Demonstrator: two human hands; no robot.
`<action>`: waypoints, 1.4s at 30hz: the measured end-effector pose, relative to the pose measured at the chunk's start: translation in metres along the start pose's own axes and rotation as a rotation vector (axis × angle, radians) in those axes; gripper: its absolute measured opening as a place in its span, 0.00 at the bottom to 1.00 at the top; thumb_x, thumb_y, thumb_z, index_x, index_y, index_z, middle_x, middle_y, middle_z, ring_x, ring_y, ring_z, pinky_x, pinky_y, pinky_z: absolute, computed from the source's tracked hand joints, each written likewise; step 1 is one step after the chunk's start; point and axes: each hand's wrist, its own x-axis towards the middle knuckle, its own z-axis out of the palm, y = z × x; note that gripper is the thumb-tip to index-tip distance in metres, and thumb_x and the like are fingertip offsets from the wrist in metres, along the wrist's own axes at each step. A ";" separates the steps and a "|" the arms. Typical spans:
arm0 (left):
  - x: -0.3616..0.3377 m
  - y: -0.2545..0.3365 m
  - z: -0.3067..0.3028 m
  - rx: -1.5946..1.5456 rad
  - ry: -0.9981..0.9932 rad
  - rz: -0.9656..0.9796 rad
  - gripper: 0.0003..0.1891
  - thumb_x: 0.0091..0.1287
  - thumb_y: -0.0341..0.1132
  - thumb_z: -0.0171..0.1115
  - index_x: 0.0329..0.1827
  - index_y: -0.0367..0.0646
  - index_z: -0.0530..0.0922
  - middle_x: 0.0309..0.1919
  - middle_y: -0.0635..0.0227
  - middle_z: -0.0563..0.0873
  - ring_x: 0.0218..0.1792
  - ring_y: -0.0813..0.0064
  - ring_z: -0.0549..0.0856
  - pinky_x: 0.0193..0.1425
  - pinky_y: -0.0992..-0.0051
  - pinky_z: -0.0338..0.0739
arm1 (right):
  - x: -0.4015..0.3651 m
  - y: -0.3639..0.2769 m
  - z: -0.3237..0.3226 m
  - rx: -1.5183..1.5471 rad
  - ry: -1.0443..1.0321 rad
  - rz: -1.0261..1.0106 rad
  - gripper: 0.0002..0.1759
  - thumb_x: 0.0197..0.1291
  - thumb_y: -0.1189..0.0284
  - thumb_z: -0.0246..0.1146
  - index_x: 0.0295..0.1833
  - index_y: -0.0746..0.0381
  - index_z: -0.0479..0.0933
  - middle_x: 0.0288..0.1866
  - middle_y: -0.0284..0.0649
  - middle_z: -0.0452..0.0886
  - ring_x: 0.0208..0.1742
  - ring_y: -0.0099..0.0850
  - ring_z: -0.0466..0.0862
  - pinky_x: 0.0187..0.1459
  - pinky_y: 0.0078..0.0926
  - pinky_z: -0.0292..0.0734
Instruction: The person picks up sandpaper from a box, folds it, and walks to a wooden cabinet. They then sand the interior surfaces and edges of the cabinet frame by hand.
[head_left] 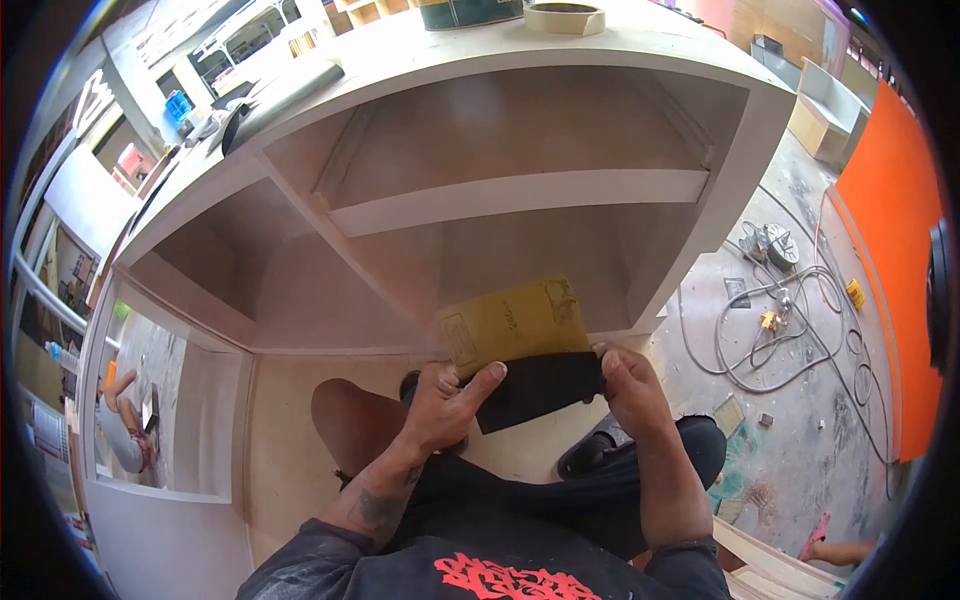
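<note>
A sheet with a yellow printed side [515,322] and a black side [540,390] is stretched between my hands, folded over across its width. My left hand [440,408] pinches its left edge, thumb on top. At the right edge, my right hand [632,388] grips the sheet near the fold. Just beyond the sheet stands a white cabinet frame [520,195] with open compartments and a cross rail.
A tape roll [564,18] and a dark green can [470,12] rest on the cabinet top. Coiled cables [775,345] lie on the floor at right, beside an orange panel [890,270]. Another person [122,430] is low down at far left; a foot [818,540] shows at lower right.
</note>
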 end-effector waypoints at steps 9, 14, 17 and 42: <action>0.005 -0.002 -0.006 -0.003 0.094 0.015 0.14 0.77 0.36 0.62 0.54 0.34 0.85 0.42 0.74 0.89 0.43 0.85 0.81 0.49 0.79 0.76 | -0.003 -0.006 0.017 -0.305 -0.060 0.134 0.13 0.68 0.64 0.69 0.42 0.66 0.82 0.26 0.33 0.81 0.28 0.22 0.80 0.34 0.23 0.77; 0.008 -0.004 -0.004 0.014 0.128 0.049 0.14 0.76 0.37 0.63 0.52 0.34 0.86 0.41 0.75 0.89 0.42 0.86 0.80 0.48 0.79 0.76 | -0.001 -0.002 0.023 -0.180 -0.016 0.163 0.17 0.68 0.61 0.69 0.42 0.67 0.83 0.26 0.34 0.82 0.28 0.21 0.79 0.33 0.22 0.76; 0.009 0.000 -0.001 0.026 0.162 0.070 0.14 0.76 0.37 0.63 0.51 0.34 0.86 0.40 0.75 0.89 0.41 0.86 0.80 0.48 0.79 0.76 | 0.001 0.012 0.021 -0.173 -0.052 0.223 0.19 0.68 0.59 0.69 0.40 0.68 0.84 0.27 0.36 0.84 0.28 0.21 0.79 0.33 0.22 0.75; 0.012 0.000 0.028 -0.108 0.298 0.042 0.11 0.76 0.38 0.64 0.44 0.37 0.85 0.34 0.81 0.82 0.35 0.89 0.73 0.39 0.82 0.68 | -0.007 0.041 0.046 -0.397 -0.187 0.089 0.25 0.73 0.55 0.63 0.35 0.69 0.86 0.28 0.39 0.85 0.32 0.22 0.81 0.36 0.26 0.76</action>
